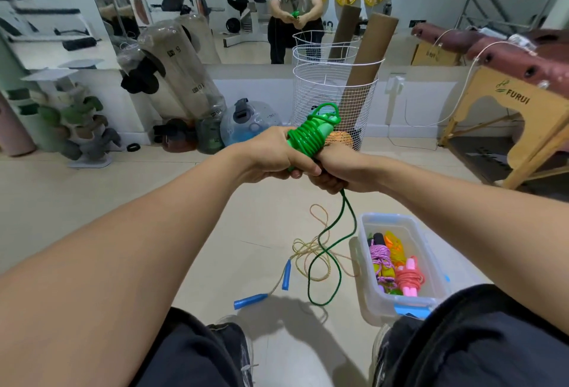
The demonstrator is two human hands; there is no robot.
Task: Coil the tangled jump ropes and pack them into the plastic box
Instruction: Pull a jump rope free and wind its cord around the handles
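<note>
**Winding the green rope, one tail left to take up**

I hold the green jump rope (311, 134) up in front of me, its cord wound in tight turns round the green handles. My left hand (274, 155) grips the bundle at its lower end, fingers and thumb curled round it. My right hand (334, 172) sits just under and behind, touching the left, fingers curled round the cord where the loose tail leaves the bundle. That tail hangs down in a long loop to the floor (154, 189), so I judge the coiling of this rope is well on but not finished. The next move calls for feeding the hanging loop up and laying more turns on without letting the wound part slip, then tucking the end.

Below, the blue-handled rope (286, 272) lies loose and tangled on the floor, crossed by the green tail, not yet coiled. Just beside it, to my right, stands the plastic box (366, 269), open, with pink, purple and yellow bundled ropes already inside.

The floor is pale tile. Ahead stand a white wire basket (335, 94) holding cardboard tubes, a wall mirror (246, 1), a water jug (249, 122) and a padded bench (498, 45) on wooden legs.
</note>
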